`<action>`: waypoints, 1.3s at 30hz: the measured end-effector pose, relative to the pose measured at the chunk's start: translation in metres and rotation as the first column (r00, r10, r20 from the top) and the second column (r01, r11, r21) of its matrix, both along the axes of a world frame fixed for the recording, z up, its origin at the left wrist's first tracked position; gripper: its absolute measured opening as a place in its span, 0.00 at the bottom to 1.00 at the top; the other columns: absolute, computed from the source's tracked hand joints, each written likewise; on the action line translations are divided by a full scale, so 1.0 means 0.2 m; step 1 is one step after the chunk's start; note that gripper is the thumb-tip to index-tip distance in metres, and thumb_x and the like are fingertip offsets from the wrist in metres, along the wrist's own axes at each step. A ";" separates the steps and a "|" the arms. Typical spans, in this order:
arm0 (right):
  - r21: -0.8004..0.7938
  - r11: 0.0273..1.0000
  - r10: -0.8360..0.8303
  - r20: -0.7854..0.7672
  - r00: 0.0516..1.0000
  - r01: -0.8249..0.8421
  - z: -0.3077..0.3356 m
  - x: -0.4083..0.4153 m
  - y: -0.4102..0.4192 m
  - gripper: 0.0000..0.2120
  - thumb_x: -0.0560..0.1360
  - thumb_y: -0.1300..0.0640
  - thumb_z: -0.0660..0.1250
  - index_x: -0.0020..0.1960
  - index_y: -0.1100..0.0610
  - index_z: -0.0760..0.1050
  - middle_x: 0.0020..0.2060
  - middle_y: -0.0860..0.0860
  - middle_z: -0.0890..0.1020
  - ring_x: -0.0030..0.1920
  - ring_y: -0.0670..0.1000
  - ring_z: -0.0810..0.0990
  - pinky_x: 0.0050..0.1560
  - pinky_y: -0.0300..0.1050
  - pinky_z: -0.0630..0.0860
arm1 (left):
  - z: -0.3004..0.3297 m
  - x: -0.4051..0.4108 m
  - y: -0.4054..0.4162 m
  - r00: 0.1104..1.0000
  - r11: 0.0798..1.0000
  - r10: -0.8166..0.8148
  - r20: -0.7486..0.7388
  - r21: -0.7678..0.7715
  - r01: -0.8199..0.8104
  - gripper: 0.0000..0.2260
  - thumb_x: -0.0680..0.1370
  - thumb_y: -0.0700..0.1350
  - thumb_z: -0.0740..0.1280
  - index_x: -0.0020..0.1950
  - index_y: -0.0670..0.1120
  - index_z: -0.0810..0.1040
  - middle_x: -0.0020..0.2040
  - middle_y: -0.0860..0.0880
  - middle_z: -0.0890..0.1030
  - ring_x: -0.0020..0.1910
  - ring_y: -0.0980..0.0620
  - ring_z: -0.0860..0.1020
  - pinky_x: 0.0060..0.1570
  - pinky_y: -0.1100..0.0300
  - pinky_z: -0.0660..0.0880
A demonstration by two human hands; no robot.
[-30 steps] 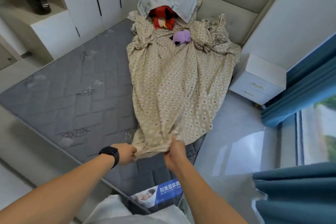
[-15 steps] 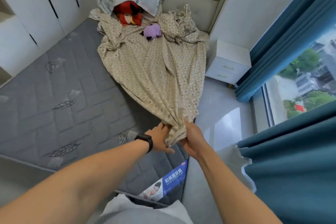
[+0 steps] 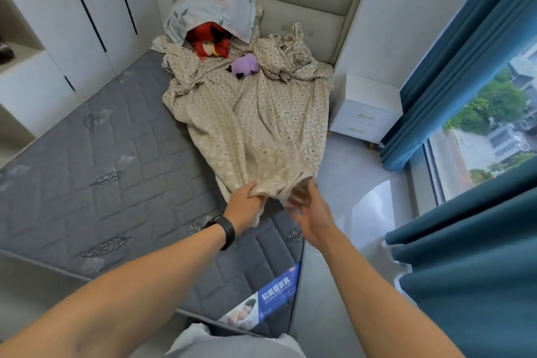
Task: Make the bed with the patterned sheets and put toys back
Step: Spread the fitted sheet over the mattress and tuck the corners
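Blue label (image 3: 276,296) at the mattress (image 3: 116,154) foot reads "和美居家具"; smaller print illegible. Red toy (image 3: 210,45) half hidden under floral pillow (image 3: 212,6); purple toy (image 3: 245,65) lies on the patterned sheet (image 3: 255,125). Left hand (image 3: 245,203) clenches the bunched sheet end. Right hand (image 3: 308,206) blurred, fingers at the sheet edge; its grip cannot be told.

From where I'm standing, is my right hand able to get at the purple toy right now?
Probably not. The purple toy lies far up the patterned sheet near the headboard, while your right hand is at the sheet's foot end. Nothing blocks it.
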State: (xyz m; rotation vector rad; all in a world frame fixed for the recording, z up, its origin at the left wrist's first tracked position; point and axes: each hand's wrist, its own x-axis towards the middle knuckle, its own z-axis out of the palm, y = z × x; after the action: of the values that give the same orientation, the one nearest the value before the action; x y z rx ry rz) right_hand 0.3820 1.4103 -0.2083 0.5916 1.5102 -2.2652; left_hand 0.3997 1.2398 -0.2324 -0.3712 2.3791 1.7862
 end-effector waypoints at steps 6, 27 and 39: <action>0.110 0.950 0.255 0.259 0.932 -0.291 -0.23 0.30 -0.05 0.24 0.85 0.39 0.52 0.54 0.54 0.80 0.43 0.53 0.85 0.39 0.52 0.81 0.41 0.45 0.75 | 0.18 0.03 0.13 0.843 0.733 -0.470 0.261 0.648 0.208 0.07 0.81 0.41 0.64 0.57 0.42 0.78 0.47 0.43 0.81 0.44 0.48 0.81 0.43 0.57 0.78; -0.224 0.974 0.066 0.089 0.994 -0.044 -0.06 0.26 0.01 0.16 0.83 0.68 0.53 0.59 0.58 0.77 0.44 0.54 0.87 0.44 0.52 0.85 0.53 0.48 0.81 | -0.09 0.11 -0.06 0.941 0.956 -0.254 0.224 -0.091 0.280 0.33 0.71 0.35 0.65 0.76 0.50 0.67 0.72 0.43 0.71 0.69 0.44 0.71 0.58 0.52 0.75; -0.316 0.930 -0.178 0.050 0.983 0.185 0.12 0.04 0.16 0.19 0.79 0.69 0.51 0.41 0.56 0.76 0.27 0.50 0.71 0.23 0.46 0.64 0.35 0.41 0.68 | -0.04 -0.08 -0.27 0.980 0.798 -0.196 -0.029 -0.586 0.142 0.05 0.83 0.42 0.57 0.48 0.46 0.68 0.39 0.43 0.76 0.40 0.39 0.74 0.41 0.49 0.68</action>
State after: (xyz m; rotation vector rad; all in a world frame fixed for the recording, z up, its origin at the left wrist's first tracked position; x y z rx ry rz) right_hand 0.3904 1.4429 -0.1849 0.6772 1.0792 -2.5634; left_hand 0.3830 1.1866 -0.2412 -0.1280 2.8810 0.9768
